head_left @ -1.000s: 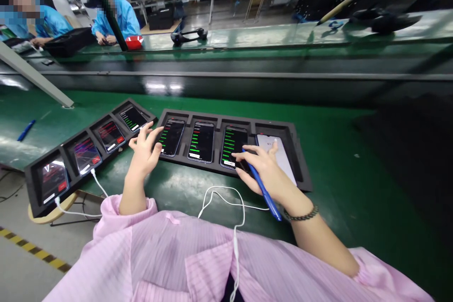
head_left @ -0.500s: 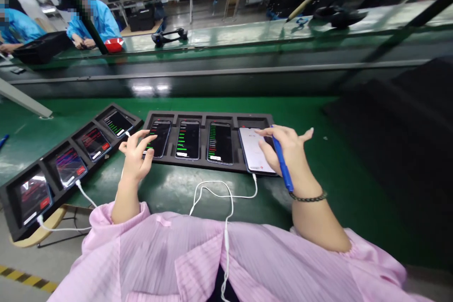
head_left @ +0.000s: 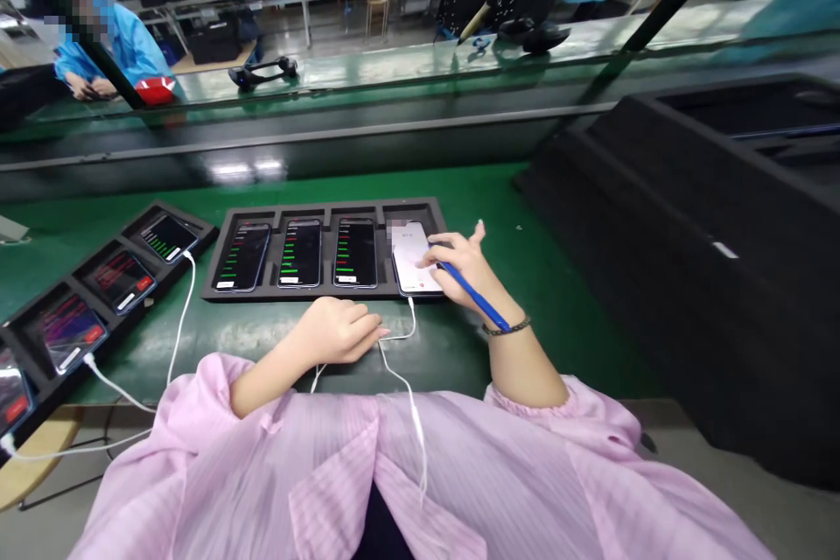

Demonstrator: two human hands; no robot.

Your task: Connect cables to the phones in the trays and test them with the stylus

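Observation:
My right hand (head_left: pixel 463 267) holds a blue pen (head_left: pixel 476 296) and has its fingertips over the white-screened phone (head_left: pixel 412 258) at the right end of a black foam tray (head_left: pixel 302 293). Three dark-screened phones with green lines, one of them a phone (head_left: pixel 356 252) beside the white one, lie in the same tray. Below the tray's front edge is my left hand (head_left: pixel 341 331), fingers bent together near a white cable (head_left: pixel 400 336); whether it grips the cable is hidden. That cable plugs into the white-screened phone.
A second foam tray (head_left: pixel 124 315) with several phones and white cables slants at the left. Stacked black trays (head_left: pixel 656 254) rise at the right. Across the bench, a person in blue (head_left: pixel 124 44) sits near a red object (head_left: pixel 156 90).
My left hand has left the left phone of the middle tray and moved right and down to the cable. The view has shifted right, showing more of the black stack.

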